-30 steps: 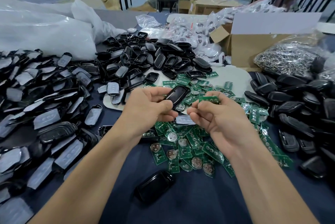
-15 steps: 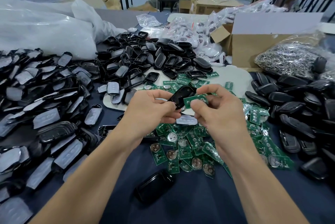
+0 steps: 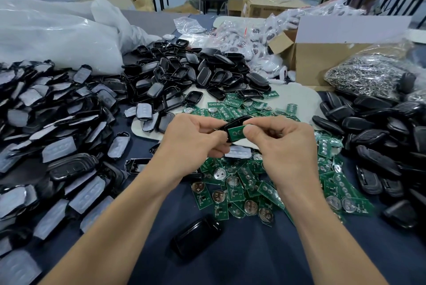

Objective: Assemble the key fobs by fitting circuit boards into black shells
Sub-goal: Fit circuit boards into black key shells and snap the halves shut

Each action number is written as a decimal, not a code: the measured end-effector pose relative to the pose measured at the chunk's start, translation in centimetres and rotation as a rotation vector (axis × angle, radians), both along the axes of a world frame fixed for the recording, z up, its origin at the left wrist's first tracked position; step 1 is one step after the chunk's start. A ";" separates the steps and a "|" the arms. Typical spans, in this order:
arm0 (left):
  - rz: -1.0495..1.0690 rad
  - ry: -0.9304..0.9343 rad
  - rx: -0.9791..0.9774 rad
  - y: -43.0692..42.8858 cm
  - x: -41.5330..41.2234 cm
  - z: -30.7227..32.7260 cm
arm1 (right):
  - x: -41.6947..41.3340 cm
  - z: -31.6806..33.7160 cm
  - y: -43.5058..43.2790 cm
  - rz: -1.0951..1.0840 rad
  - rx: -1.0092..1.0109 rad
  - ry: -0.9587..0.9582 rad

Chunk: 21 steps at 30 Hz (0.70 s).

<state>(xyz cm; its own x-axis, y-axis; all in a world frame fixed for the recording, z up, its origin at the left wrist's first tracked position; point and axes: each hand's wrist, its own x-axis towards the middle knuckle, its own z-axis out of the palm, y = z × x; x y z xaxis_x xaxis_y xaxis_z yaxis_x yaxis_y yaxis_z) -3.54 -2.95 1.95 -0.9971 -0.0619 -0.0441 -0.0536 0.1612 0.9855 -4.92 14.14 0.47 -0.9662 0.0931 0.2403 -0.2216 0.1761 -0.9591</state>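
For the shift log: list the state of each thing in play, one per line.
Black plastic shell: gripped by left hand, in the air.
Green rectangular circuit board: pinched by right hand, touching the shell, seating unclear.
Brown cardboard box: flap open.

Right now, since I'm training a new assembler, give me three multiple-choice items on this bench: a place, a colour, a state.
1. The lone shell nearest the camera lies: A on the dark cloth between the forearms; B in a box; C on a bag.
2. The board the right hand pinches is: A blue; B green; C red.
3. The left hand is: A flat open; B gripping a black shell; C empty.
Answers: A, cloth shows all round it; B, its face is green; B, fingers curl round the shell.
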 end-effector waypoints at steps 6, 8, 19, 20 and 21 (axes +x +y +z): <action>-0.025 -0.008 0.001 -0.3 0.0 -0.1 | -0.1 -0.2 0.3 -0.022 0.100 0.029; -0.028 -0.014 -0.007 -0.3 0.0 -0.2 | 0.0 -0.2 0.2 -0.035 0.161 0.057; -0.033 0.000 -0.014 -0.5 0.2 0.0 | 1.0 -0.2 -0.7 -0.159 0.256 0.197; -0.026 -0.001 -0.012 -0.4 0.2 0.0 | 1.0 -0.2 -0.8 -0.169 0.253 0.202; -0.019 -0.003 -0.012 -0.3 0.2 0.0 | 1.1 -0.2 -0.9 -0.181 0.257 0.211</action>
<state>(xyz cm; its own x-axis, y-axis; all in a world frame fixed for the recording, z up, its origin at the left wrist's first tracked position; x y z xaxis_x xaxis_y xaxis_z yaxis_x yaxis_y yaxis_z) -3.30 -3.29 1.94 -0.9979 -0.0439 -0.0465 -0.0535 0.1743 0.9832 -3.82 13.28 0.27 -0.8665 0.1683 0.4700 -0.3530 0.4590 -0.8153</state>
